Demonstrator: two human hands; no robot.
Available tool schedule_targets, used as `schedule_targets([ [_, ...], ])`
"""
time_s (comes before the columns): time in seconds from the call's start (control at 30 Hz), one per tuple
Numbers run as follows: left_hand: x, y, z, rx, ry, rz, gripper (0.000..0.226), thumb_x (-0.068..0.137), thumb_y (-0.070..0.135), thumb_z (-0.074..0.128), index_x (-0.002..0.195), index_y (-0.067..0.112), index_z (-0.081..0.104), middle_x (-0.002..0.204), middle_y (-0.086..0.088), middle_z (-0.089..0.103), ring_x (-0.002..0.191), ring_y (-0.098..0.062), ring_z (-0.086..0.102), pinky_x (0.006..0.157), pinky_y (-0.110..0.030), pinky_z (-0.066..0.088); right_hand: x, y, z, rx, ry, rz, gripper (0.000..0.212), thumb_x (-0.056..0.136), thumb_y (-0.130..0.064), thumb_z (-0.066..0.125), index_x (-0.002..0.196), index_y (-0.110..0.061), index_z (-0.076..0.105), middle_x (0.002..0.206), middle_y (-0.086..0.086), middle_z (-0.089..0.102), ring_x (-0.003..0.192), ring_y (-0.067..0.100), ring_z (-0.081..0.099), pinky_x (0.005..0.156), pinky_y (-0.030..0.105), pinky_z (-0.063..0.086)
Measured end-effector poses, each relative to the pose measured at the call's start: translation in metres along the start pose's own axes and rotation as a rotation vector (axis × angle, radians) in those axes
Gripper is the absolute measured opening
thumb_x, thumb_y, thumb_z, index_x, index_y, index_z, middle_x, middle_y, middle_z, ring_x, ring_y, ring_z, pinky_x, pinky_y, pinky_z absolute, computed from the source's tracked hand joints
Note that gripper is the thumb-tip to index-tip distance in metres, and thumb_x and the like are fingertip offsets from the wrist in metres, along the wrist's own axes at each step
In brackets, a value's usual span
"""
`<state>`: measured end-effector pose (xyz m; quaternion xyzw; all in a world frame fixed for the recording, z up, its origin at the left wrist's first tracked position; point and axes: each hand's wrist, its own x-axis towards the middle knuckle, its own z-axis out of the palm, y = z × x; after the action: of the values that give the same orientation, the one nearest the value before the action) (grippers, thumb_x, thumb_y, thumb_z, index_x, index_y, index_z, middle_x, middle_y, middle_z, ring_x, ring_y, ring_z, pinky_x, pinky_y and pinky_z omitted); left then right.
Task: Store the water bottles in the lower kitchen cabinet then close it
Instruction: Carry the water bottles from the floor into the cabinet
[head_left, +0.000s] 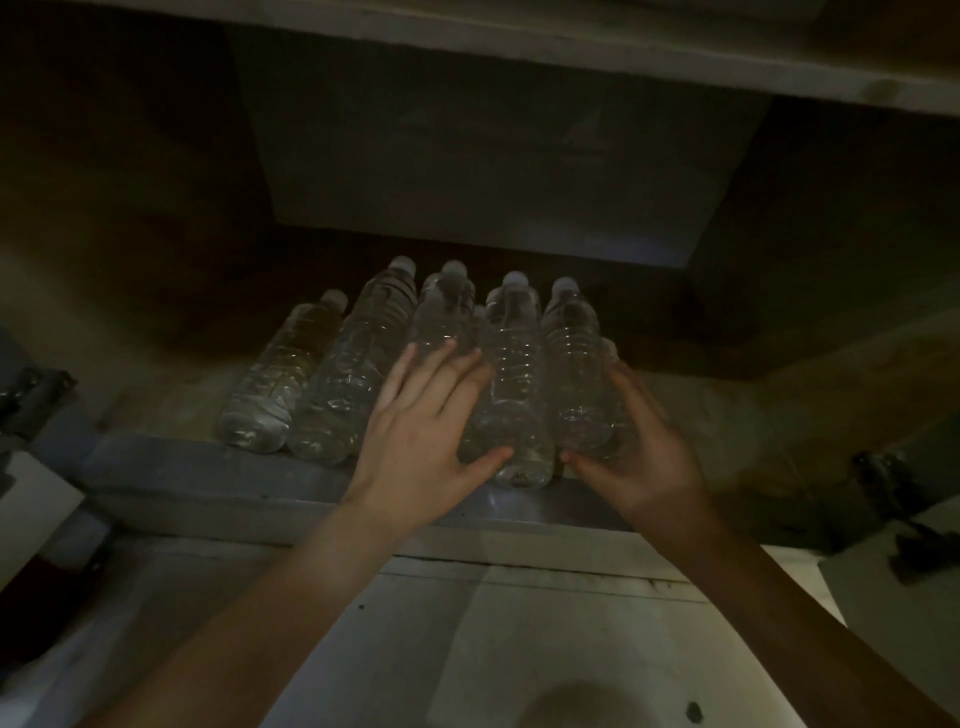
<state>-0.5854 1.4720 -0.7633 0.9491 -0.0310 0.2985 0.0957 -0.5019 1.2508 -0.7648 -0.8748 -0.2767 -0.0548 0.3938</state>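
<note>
Several clear water bottles with white caps stand in a row on the floor of the dark lower cabinet (171, 467), close to its front edge. My left hand (421, 447) lies with straight fingers against the third bottle (441, 317), and its thumb touches the base of the centre bottle (514, 374). My right hand (649, 467) curls round the rightmost bottle (576, 364), fingers on its right side and thumb at its base. Two more bottles (260, 395) (353, 364) stand untouched to the left.
The cabinet is open, with metal hinges at the left side (31, 395) and the right side (878, 478). Dark room stretches behind the bottles to the back wall (467, 171). A pale tiled floor (519, 649) lies below the cabinet's sill.
</note>
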Motion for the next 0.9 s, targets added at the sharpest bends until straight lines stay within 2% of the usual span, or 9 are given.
schedule_targets([
  [0.1, -0.008, 0.006, 0.006, 0.062, -0.020, -0.021, 0.083, 0.074, 0.060, 0.069, 0.137, 0.010, 0.050, 0.138, -0.004, 0.055, 0.140, -0.023, 0.038, 0.121, -0.051, 0.012, -0.010, 0.017, 0.003, -0.039, 0.024, 0.040, 0.090, 0.073, -0.045, 0.080, 0.149, -0.027, 0.035, 0.149, -0.004, 0.045, 0.135, 0.015, 0.045, 0.106, 0.042, 0.047],
  [0.23, -0.009, 0.008, 0.013, 0.082, -0.004, -0.054, 0.089, 0.070, 0.064, 0.070, 0.137, 0.009, 0.050, 0.137, -0.004, 0.055, 0.139, -0.023, 0.036, 0.120, -0.052, 0.011, -0.018, 0.036, 0.009, -0.023, 0.048, 0.070, 0.084, 0.072, -0.033, 0.084, 0.144, -0.018, 0.044, 0.145, 0.001, 0.051, 0.129, 0.017, 0.051, 0.105, 0.029, 0.046],
  [0.37, -0.008, 0.010, 0.017, 0.094, 0.030, -0.075, 0.092, 0.065, 0.064, 0.074, 0.135, 0.008, 0.052, 0.135, -0.004, 0.056, 0.138, -0.023, 0.038, 0.119, -0.054, 0.014, -0.022, 0.043, 0.016, 0.035, 0.064, 0.080, 0.091, 0.069, -0.023, 0.088, 0.147, -0.016, 0.042, 0.153, 0.002, 0.041, 0.140, 0.015, 0.039, 0.114, 0.032, 0.037],
  [0.5, -0.008, 0.010, 0.019, 0.091, 0.033, -0.096, 0.093, 0.064, 0.063, 0.075, 0.135, 0.009, 0.051, 0.136, -0.003, 0.055, 0.138, -0.021, 0.037, 0.119, -0.052, 0.014, -0.022, 0.044, 0.023, 0.048, 0.123, 0.065, 0.088, 0.069, -0.019, 0.088, 0.146, -0.015, 0.044, 0.153, 0.000, 0.041, 0.141, 0.011, 0.037, 0.115, 0.030, 0.034],
  [0.9, -0.004, 0.014, 0.022, 0.102, 0.043, -0.137, 0.093, 0.063, 0.059, 0.077, 0.136, 0.009, 0.051, 0.138, -0.002, 0.054, 0.136, -0.021, 0.039, 0.118, -0.050, 0.015, -0.014, 0.049, 0.029, 0.038, 0.187, -0.001, 0.082, 0.070, -0.019, 0.087, 0.142, -0.008, 0.048, 0.147, 0.008, 0.049, 0.137, 0.019, 0.044, 0.111, 0.043, 0.042],
])
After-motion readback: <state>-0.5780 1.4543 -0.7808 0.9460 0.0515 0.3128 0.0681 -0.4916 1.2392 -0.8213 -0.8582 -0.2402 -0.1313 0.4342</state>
